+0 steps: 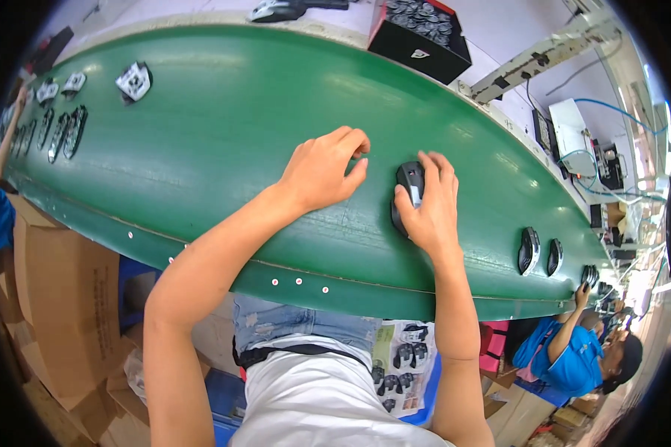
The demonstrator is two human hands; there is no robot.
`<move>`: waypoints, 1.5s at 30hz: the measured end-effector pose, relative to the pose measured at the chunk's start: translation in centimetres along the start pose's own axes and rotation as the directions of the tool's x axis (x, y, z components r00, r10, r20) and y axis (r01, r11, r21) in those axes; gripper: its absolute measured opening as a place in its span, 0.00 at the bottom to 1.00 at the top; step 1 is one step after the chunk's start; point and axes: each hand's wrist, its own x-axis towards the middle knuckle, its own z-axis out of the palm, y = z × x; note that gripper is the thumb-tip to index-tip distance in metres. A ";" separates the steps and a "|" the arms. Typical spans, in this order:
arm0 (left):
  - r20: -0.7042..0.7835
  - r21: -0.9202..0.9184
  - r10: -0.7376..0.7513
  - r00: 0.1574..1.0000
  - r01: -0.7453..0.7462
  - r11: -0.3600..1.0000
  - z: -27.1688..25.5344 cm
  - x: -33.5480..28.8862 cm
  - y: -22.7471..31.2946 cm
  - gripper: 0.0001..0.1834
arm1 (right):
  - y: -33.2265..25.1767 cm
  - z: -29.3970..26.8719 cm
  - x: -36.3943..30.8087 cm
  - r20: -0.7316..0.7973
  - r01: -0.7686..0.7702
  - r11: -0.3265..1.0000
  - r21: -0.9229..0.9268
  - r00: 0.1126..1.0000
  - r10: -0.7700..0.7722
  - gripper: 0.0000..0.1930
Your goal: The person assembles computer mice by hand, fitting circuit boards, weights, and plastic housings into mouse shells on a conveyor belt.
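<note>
A black computer mouse [409,185] with a grey patch lies on the green conveyor belt [276,89]. My right hand [434,201] is around it from the right, thumb on its near part and fingers along its far right side. My left hand [326,167] hovers over the belt to the left of that mouse. It holds nothing; its fingers are bent and the thumb stands apart from them. Further right on the belt are two more mice, one [528,251] nearer to me and a smaller-looking one [555,257] beside it.
At the belt's far left are white-and-black mouse parts [133,82] and several dark shells [74,132]. A black box of small dark parts [417,21] stands beyond the belt. Co-workers reach in at both ends, one in blue [574,365]. Cardboard boxes [71,298] stand lower left.
</note>
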 end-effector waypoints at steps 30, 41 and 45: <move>-0.078 0.014 0.119 0.990 -0.118 0.993 2.1 0.4 -1.5 0.04 | 0.6 -4.0 3.6 -0.150 0.199 0.975 0.097 0.972 -0.183 0.29; -0.031 -0.040 0.095 0.995 -0.096 0.995 1.7 0.0 -2.0 0.05 | 2.0 -1.4 3.4 0.063 0.080 0.993 0.087 0.994 -0.086 0.25; -0.061 -0.046 0.118 0.991 -0.120 0.992 2.0 0.6 -1.3 0.05 | 2.1 -0.5 1.7 0.019 0.107 0.992 -0.070 0.994 -0.106 0.21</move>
